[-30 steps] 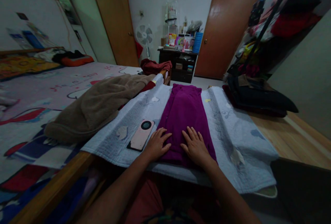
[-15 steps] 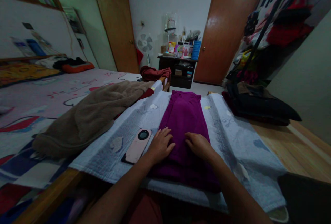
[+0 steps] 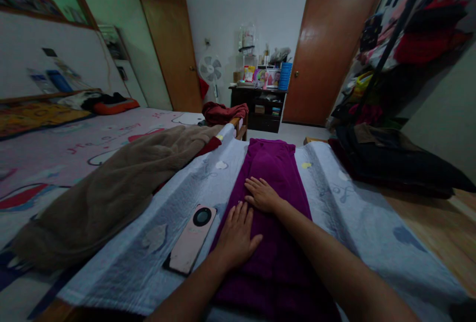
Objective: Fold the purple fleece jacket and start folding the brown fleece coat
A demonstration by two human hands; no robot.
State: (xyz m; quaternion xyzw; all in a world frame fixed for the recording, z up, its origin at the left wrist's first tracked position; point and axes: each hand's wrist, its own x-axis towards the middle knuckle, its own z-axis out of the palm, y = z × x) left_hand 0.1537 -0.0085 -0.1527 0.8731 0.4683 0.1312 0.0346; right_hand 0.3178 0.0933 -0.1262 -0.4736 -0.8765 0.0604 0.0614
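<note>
A purple garment [image 3: 277, 173], folded into a long strip, lies on a light blue quilted cloth [image 3: 323, 183]. My left hand [image 3: 238, 235] rests flat on its left part, fingers stretched forward and thumb out to the right. Just ahead of it, my right hand [image 3: 262, 194] lies on the garment with its fingers spread and pointing left. The fingertips of both hands are close together. Neither hand holds anything. Left of my left hand, a pink phone [image 3: 191, 240] with a round black camera ring lies on the blue cloth.
A brown fleece blanket [image 3: 122, 188] lies at the left, beside a bed with a pink printed sheet [image 3: 111, 128]. Dark folded clothes [image 3: 405, 163] are stacked at the right on a wooden surface [image 3: 420, 213]. A reddish cloth [image 3: 225, 112] sits beyond the blue cloth.
My right hand has moved left and forward across the garment, its fingers now spread beside my left hand's fingertips. The view has shifted, and the garment and phone appear nearer.
</note>
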